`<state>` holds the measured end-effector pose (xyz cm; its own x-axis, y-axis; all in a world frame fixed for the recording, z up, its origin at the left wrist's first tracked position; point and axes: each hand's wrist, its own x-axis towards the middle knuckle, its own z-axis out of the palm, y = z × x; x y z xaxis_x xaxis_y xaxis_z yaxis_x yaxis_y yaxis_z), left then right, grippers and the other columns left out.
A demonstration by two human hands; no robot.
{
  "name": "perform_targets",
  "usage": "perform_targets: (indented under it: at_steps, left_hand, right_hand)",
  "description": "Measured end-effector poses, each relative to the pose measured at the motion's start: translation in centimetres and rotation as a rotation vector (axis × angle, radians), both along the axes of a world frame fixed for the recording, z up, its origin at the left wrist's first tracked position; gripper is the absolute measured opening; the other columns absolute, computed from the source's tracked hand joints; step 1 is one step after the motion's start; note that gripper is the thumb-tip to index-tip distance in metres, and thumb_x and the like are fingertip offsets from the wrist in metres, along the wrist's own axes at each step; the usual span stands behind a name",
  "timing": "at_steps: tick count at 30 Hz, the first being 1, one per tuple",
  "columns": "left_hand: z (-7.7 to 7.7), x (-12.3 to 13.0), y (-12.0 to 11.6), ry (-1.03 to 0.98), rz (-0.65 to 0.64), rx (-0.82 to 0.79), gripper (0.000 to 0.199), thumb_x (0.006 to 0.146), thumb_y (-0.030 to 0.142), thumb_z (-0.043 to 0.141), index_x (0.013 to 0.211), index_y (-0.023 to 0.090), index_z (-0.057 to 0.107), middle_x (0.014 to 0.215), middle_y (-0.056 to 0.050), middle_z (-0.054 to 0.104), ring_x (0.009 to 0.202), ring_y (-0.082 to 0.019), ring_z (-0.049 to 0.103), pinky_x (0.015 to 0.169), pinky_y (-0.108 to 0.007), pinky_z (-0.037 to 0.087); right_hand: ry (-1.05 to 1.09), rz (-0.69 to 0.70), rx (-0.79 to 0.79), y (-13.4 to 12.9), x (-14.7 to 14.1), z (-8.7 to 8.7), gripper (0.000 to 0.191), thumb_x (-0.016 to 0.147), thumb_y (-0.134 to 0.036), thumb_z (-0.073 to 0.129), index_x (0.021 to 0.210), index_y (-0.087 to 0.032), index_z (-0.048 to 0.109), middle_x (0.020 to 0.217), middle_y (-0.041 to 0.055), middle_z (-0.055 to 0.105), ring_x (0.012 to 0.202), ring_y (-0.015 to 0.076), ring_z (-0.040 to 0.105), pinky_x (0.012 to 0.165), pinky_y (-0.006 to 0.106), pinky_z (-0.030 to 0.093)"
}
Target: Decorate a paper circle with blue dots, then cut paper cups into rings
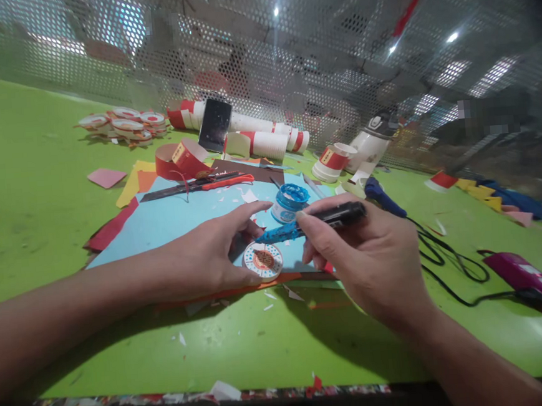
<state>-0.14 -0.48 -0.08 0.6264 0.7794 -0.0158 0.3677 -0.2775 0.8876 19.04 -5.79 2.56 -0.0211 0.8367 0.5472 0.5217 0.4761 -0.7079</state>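
Note:
Between thumb and fingers, my left hand (222, 247) grips a small round disc (262, 261) with blue dots around its rim and an orange centre. My right hand (366, 252) is closed round a black marker-like tool (340, 215). Its long tip is coated in blue and lies just above the disc's upper edge; whether it touches cannot be made out. An open jar of blue paint (290, 203) stands just behind the tip, on light blue paper (183, 219).
Scissors (225, 180), a red paper ring (180, 159) and a leaning phone (215, 125) lie behind. Farther back are stacked discs (126, 125) and paper cups (266, 144). At right are a blue-handled tool (384, 197), its cord and a magenta device (533, 279). A perforated screen (240, 55) stands behind.

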Motion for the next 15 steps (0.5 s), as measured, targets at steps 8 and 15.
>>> perform_targets:
  at_steps: [8, 15]
  left_hand:
    - [-0.09, 0.22, 0.13, 0.007, 0.025, -0.014, 0.096, 0.065, 0.024, 0.073, 0.15, 0.021, 0.029, 0.111, -0.009, 0.061, 0.086, -0.021, 0.057, 0.073, -0.032, 0.046]
    - [-0.19, 0.06, 0.12, 0.021, 0.023, 0.012, 0.095, 0.065, 0.025, 0.073, 0.15, 0.021, 0.03, 0.11, -0.008, 0.061, 0.087, -0.022, 0.057, 0.075, -0.034, 0.046]
  right_hand:
    - [-0.027, -0.017, -0.031, 0.06, 0.06, -0.11, 0.014, 0.086, -0.03, 0.068, 0.081, -0.017, 0.065, 0.059, -0.0046, 0.06, 0.045, 0.0065, 0.051, 0.046, 0.02, 0.044]
    - [-0.016, 0.032, -0.011, 0.3, -0.05, -0.5, 0.01, 0.086, -0.025, 0.068, 0.084, -0.015, 0.066, 0.059, -0.0051, 0.06, 0.045, 0.0064, 0.053, 0.047, 0.02, 0.045]
